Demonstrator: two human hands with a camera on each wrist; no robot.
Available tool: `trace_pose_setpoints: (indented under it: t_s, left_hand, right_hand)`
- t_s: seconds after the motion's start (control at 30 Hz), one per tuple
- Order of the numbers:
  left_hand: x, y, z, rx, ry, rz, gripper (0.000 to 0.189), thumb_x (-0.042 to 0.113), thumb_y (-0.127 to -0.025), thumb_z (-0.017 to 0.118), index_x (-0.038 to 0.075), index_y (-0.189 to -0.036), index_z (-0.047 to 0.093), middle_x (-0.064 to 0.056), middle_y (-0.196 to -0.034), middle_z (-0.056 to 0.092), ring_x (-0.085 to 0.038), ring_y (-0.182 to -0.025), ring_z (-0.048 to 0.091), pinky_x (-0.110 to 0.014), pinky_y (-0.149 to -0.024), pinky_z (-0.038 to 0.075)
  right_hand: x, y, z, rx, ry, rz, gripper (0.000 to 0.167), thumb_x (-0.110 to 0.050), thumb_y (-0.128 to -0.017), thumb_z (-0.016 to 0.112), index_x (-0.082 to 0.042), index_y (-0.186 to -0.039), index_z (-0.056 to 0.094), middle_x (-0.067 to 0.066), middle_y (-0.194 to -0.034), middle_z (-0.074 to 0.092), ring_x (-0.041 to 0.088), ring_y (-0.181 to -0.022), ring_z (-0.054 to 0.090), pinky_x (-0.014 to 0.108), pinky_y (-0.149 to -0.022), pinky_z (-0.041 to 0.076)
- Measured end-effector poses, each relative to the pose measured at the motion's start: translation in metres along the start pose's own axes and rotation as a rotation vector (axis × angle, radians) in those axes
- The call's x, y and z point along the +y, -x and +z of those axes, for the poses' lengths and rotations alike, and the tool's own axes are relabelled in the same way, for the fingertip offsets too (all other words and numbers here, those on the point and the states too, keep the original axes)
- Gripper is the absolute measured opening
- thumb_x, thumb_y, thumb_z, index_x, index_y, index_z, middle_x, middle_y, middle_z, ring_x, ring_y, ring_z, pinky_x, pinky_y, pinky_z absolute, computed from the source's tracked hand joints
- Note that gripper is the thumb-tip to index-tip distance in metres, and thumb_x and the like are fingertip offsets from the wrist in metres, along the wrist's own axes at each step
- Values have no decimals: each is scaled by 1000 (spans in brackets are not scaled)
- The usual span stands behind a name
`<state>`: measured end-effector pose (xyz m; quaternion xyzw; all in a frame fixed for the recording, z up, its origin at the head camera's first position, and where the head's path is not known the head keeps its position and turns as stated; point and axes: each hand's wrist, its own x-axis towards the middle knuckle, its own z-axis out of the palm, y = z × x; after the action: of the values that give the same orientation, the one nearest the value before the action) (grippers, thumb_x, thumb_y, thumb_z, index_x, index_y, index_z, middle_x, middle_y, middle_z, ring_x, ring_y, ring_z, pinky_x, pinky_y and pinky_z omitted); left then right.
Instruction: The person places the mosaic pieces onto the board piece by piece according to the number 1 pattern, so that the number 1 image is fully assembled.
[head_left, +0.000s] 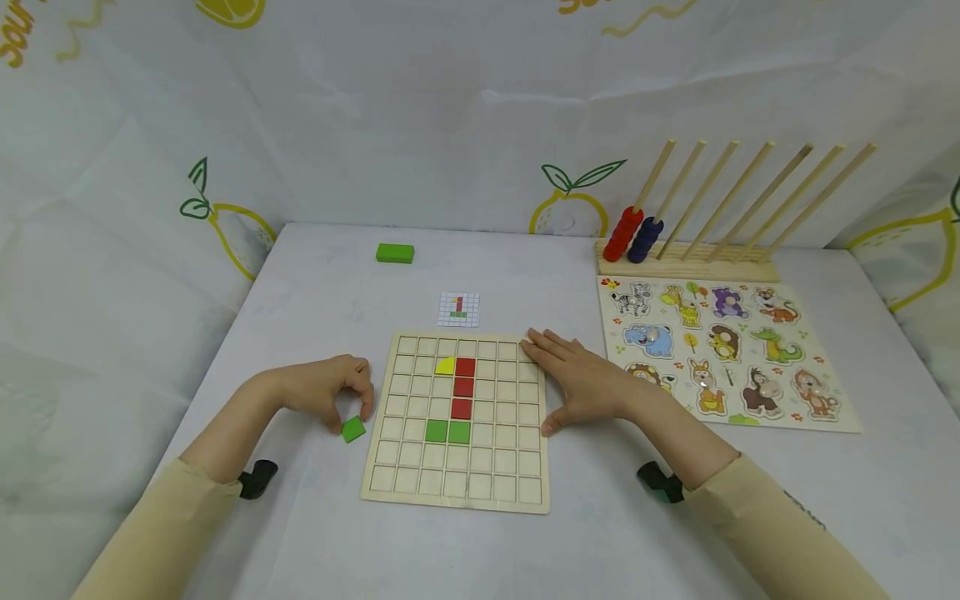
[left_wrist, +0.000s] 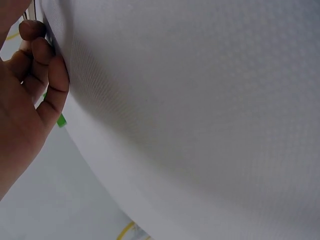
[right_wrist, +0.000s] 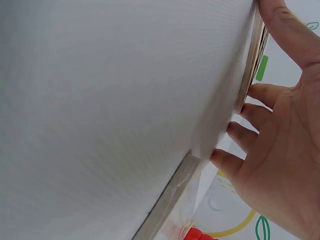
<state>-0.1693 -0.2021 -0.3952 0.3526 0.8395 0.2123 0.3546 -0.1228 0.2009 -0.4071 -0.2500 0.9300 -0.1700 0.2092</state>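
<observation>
Left of a wooden grid board (head_left: 480, 487), my left hand (head_left: 322, 392) pinches a small green square tile (head_left: 353, 429) between thumb and index finger, low over the table. In the left wrist view the other fingers of this left hand (left_wrist: 37, 80) are bent, and the tile is hidden. My right hand (head_left: 581, 379) rests with extended fingers along the board's right edge; in the right wrist view its fingertips (right_wrist: 255, 90) touch that edge. In the grid sit a yellow piece with a slanted corner (head_left: 446, 366), a column of red squares (head_left: 463, 387) and two green squares (head_left: 447, 432).
Behind the board lies a small pattern card (head_left: 459, 309) showing a similar coloured figure. A green block (head_left: 395, 253) lies further back. At the right are an animal puzzle board (head_left: 731, 354) and a wooden peg rack (head_left: 686, 262) with red and blue beads. A printed cloth hangs behind.
</observation>
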Motion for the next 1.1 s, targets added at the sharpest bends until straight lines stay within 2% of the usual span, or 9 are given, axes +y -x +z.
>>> trace_pose_setpoints:
  t_s: [0.13,0.37,0.7,0.9,1.1]
  left_hand:
    - [0,0,2,13,-25,12,43,-5,-57,83,28,-80,70,4,-89,50,-10,-96,42,-23,-85,38]
    - [3,0,2,28,-39,-23,42,-6,-59,81,28,-79,68,5,-89,51,-10,-94,42,-23,-84,38]
    - [4,-3,-1,31,-26,-26,37,-12,-59,72,18,-78,61,2,-84,51,-12,-86,44,-22,-75,38]
    - [8,-6,0,69,33,-110,31,-10,-62,72,11,-77,56,-1,-80,52,-14,-78,46,-24,-67,40]
    - [10,-7,1,116,14,-154,27,-3,-70,77,13,-77,55,0,-73,52,-13,-70,48,-25,-62,41]
  right_hand:
    - [0,-1,0,0,-1,0,124,-58,-65,83,-13,-159,17,10,-168,9,37,-156,9,60,-122,17]
    - [0,-1,0,2,0,-1,123,-59,-64,83,-13,-159,18,10,-168,9,37,-156,9,60,-122,17]
    - [0,-1,0,-3,-9,-3,123,-57,-65,84,-13,-159,18,10,-168,9,38,-156,9,61,-122,17]
    - [-1,-1,0,0,-8,-5,123,-56,-65,84,-12,-159,18,10,-168,9,38,-155,9,61,-122,17]
    - [-1,0,0,3,-8,-4,122,-55,-66,84,-12,-159,18,10,-168,9,38,-155,9,61,-122,17]
